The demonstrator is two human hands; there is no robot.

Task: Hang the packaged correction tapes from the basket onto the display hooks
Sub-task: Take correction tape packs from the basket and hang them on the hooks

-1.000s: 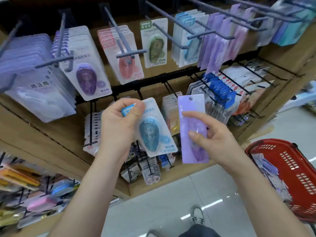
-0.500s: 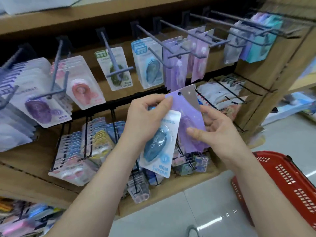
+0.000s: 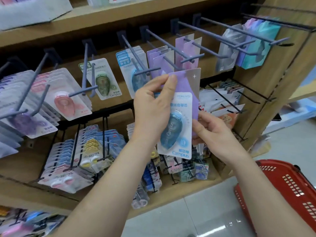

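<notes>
Standing on the floor just past the right end of the wooden display shelf (image 3: 273,79), the red basket (image 3: 290,183) showed only its perforated wall and rim; what lay inside could not be told.

Both forearms reached up in front of the shelf's middle. The left hand (image 3: 150,110) pinched the top left corner of a purple package (image 3: 186,82) between thumb and forefinger, its other fingers curled. A blue package (image 3: 177,130) of correction tape lay flat over the front of the purple one. Its left edge was tucked behind the left palm, so which fingers carried it could not be told. The right hand (image 3: 217,130) gripped the purple package's lower right edge, its thumb in front and touching the blue package's right side. The purple package's top sat just below the tips of the display hooks (image 3: 164,41), apart from them.

Matching purple packs (image 3: 157,60) hung on the hook directly behind, with light blue packs (image 3: 126,60) to their left, then a green pack (image 3: 102,82) and pink packs (image 3: 66,101). Teal packs (image 3: 256,48) hung near the shelf's upper right corner. Below, a black wire rack (image 3: 95,117) carried rows of smaller packs, partly hidden by both arms.
</notes>
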